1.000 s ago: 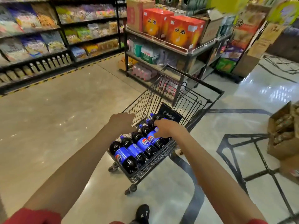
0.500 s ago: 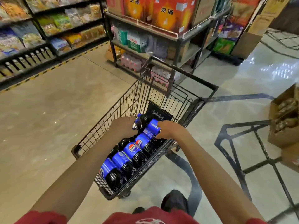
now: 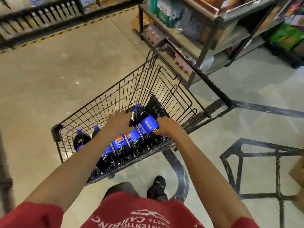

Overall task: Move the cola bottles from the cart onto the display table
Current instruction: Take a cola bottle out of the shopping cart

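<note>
A black wire cart (image 3: 105, 94) stands in front of me and holds several cola bottles (image 3: 121, 145) with blue labels, lying side by side. One cola bottle (image 3: 148, 124) sits above the others at the cart's right end, near the black seat flap. My right hand (image 3: 167, 127) grips its lower body. My left hand (image 3: 119, 122) curls over its neck side from the left, and what lies under the palm is hidden. I cannot make out a display table.
A metal shelf rack (image 3: 205, 51) with packaged goods stands just behind the cart on the right. A black metal frame (image 3: 276, 162) stands on the floor to my right, with a cardboard box (image 3: 298, 170) at the edge. Store shelving (image 3: 41, 12) lines the far left.
My view has tilted down and come closer to the cart. Both hands have closed in on the bottle at the right end, which now sits higher than the others.
</note>
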Action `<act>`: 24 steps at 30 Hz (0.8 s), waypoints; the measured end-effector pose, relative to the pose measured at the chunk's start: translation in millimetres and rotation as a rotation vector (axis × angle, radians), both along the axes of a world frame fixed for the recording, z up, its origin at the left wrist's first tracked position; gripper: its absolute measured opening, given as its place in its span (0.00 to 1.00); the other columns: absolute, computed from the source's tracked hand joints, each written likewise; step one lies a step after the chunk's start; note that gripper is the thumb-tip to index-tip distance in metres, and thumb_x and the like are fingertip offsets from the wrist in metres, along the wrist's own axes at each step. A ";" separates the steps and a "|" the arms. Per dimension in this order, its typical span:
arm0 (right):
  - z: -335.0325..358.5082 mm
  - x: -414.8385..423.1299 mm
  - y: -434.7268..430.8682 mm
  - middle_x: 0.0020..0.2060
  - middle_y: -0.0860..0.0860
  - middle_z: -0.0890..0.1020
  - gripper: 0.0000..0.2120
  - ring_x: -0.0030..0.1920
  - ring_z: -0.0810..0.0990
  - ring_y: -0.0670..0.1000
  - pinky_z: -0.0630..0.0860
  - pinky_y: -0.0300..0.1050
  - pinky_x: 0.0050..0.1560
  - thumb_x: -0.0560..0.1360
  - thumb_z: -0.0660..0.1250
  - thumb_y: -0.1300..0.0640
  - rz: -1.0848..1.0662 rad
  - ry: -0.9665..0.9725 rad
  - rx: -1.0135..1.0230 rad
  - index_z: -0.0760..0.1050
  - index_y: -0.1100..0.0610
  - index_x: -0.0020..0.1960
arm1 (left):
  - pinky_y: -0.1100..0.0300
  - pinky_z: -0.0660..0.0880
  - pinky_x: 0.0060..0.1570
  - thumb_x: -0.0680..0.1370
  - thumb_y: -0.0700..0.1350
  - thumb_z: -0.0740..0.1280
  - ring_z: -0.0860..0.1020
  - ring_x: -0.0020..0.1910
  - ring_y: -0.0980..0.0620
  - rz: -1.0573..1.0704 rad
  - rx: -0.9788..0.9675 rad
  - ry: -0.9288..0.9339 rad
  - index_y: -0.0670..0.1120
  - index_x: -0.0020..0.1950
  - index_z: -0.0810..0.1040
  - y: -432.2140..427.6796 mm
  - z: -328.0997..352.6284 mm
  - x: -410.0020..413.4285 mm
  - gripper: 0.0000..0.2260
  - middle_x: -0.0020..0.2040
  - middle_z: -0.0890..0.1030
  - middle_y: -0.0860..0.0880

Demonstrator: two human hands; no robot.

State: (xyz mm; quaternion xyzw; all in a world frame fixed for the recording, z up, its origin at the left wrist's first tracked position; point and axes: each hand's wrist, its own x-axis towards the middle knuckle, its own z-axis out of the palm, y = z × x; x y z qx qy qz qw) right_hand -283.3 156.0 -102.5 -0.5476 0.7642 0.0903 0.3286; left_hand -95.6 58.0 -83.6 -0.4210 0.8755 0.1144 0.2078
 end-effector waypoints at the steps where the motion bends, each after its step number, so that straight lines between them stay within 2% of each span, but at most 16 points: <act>1: -5.9 -4.8 -3.2 0.65 0.61 0.73 0.27 0.64 0.74 0.63 0.74 0.56 0.63 0.77 0.69 0.47 0.007 -0.011 0.010 0.67 0.58 0.70 | 0.46 0.72 0.58 0.77 0.58 0.68 0.73 0.64 0.41 0.018 0.009 -0.018 0.47 0.71 0.69 -0.2 -5.1 -3.3 0.26 0.64 0.74 0.43; 7: -39.3 -18.5 -24.8 0.73 0.63 0.66 0.33 0.71 0.68 0.65 0.71 0.59 0.65 0.78 0.68 0.46 0.096 0.000 0.086 0.61 0.59 0.77 | 0.42 0.70 0.64 0.78 0.58 0.67 0.68 0.70 0.37 0.088 0.079 -0.110 0.47 0.75 0.67 -14.5 -42.3 -19.7 0.29 0.73 0.68 0.40; 10: -56.8 -17.6 -41.1 0.74 0.62 0.64 0.33 0.72 0.65 0.65 0.70 0.59 0.66 0.79 0.67 0.46 0.142 0.003 0.119 0.60 0.58 0.77 | 0.41 0.70 0.65 0.78 0.58 0.67 0.70 0.69 0.37 0.123 0.098 -0.103 0.46 0.73 0.67 -28.9 -61.2 -24.7 0.28 0.71 0.70 0.39; 19: -128.7 -15.1 -88.7 0.70 0.63 0.69 0.30 0.69 0.71 0.65 0.71 0.56 0.64 0.79 0.68 0.48 0.085 -0.029 0.233 0.63 0.60 0.74 | 0.42 0.72 0.62 0.77 0.56 0.69 0.72 0.65 0.37 0.208 0.318 -0.039 0.44 0.65 0.71 -74.7 -150.7 -48.9 0.23 0.63 0.76 0.39; 24: -166.7 -18.5 -94.9 0.69 0.62 0.69 0.31 0.67 0.72 0.65 0.72 0.56 0.63 0.78 0.68 0.47 0.009 -0.007 0.254 0.62 0.58 0.76 | 0.44 0.74 0.57 0.76 0.55 0.69 0.74 0.65 0.35 0.322 0.387 0.037 0.44 0.71 0.68 -91.8 -200.3 -66.0 0.27 0.65 0.75 0.38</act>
